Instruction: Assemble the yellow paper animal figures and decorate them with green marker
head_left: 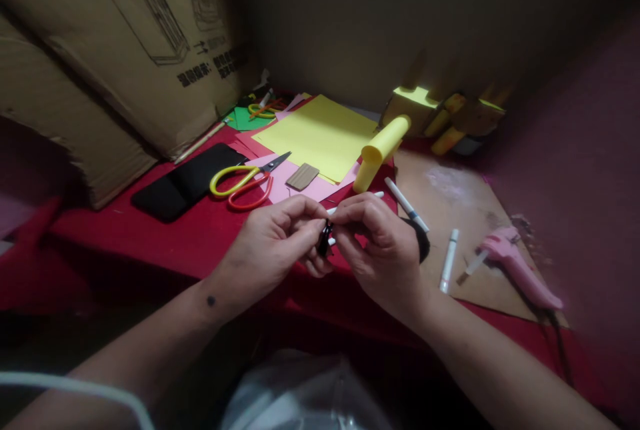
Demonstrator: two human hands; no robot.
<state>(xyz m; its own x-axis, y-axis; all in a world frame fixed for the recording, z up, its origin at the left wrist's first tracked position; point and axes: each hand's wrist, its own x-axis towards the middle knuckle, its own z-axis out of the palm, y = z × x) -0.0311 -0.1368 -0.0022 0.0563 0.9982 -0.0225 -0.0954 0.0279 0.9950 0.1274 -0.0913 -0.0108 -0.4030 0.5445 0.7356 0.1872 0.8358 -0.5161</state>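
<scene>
Head view, L hand (pixel 280 237) & R hand (pixel 383 243), both grips pinching small shiny blk piece (pixel 325 239) btwn them, nr red cloth-covered counter's (pixel 100 227) front edge, yellow-and-red-handled metal scissors (pixel 261 169) beyond, to L

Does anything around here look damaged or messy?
Two things: the cardboard at left has a ragged, torn-looking edge, and the brown board under the pink glue gun has whitish smudges, perhaps residue.

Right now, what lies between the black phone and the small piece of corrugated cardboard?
Scissors with one yellow and one red handle lie between the black phone and corrugated cardboard, blades over pink paper; the head view shows this.
</scene>
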